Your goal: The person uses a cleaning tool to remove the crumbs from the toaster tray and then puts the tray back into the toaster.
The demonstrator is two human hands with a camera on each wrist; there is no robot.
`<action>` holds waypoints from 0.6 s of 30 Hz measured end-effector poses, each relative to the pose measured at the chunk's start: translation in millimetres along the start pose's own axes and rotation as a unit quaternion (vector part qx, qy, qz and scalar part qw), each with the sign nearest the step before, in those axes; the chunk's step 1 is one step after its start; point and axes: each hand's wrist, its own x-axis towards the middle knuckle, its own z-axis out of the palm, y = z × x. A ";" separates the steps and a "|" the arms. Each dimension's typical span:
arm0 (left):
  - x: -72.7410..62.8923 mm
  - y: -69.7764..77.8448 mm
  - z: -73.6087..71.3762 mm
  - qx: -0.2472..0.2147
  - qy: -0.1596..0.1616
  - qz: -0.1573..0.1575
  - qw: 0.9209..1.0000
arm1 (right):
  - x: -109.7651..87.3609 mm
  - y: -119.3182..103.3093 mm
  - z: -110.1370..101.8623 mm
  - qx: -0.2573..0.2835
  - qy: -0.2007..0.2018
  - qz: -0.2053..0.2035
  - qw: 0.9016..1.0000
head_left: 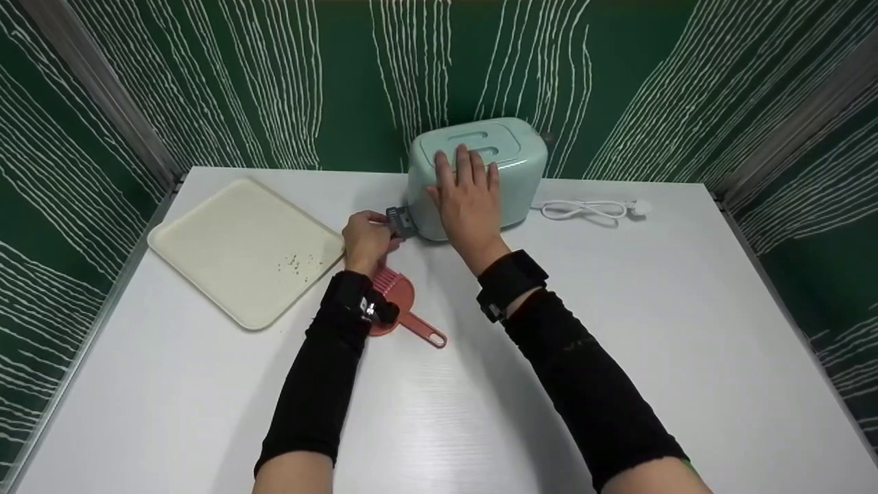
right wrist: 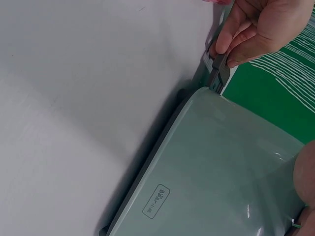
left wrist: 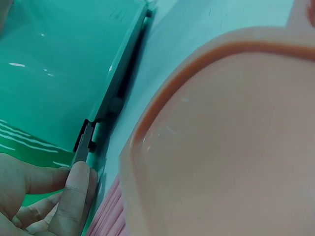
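Note:
A mint-green toaster (head_left: 521,184) stands at the back of the table. My left hand (head_left: 366,241) pinches the grey crumb tray (head_left: 400,221), which sticks partway out of the toaster's left end, low down. In the left wrist view, thumb and fingers grip the tray's edge (left wrist: 84,142) while its inner part sits inside the toaster. The right hand (head_left: 472,209) lies with spread, nearly straight fingers over the toaster's top and front side. Only a bit of that hand (right wrist: 306,172) enters the right wrist view.
A cream square tray (head_left: 226,240) with dark crumbs lies to the left. Below my left wrist is a red dustpan (head_left: 424,329) with a pink-bristled brush (head_left: 386,279), partly covered by the arm. A coiled white cord (head_left: 583,208) with its plug lies right of the toaster.

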 end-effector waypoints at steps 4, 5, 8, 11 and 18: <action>-1.8 1.0 1.7 0.006 -0.001 -0.001 1.000 | -0.8 0.2 1.5 0.015 0.020 -0.006 1.000; -1.8 1.2 2.2 0.008 -0.002 -0.004 1.000 | -1.0 0.2 2.0 0.018 0.025 -0.007 1.000; -1.4 1.6 3.7 0.016 -0.004 -0.012 1.000 | -1.4 0.2 2.3 0.023 0.026 -0.008 0.999; -0.4 1.9 5.4 0.036 0.000 -0.016 0.999 | -1.2 0.2 2.1 0.025 0.024 -0.008 0.999; 0.9 1.8 9.8 0.058 0.003 -0.017 0.998 | -1.0 -0.1 1.5 0.015 0.012 -0.003 1.000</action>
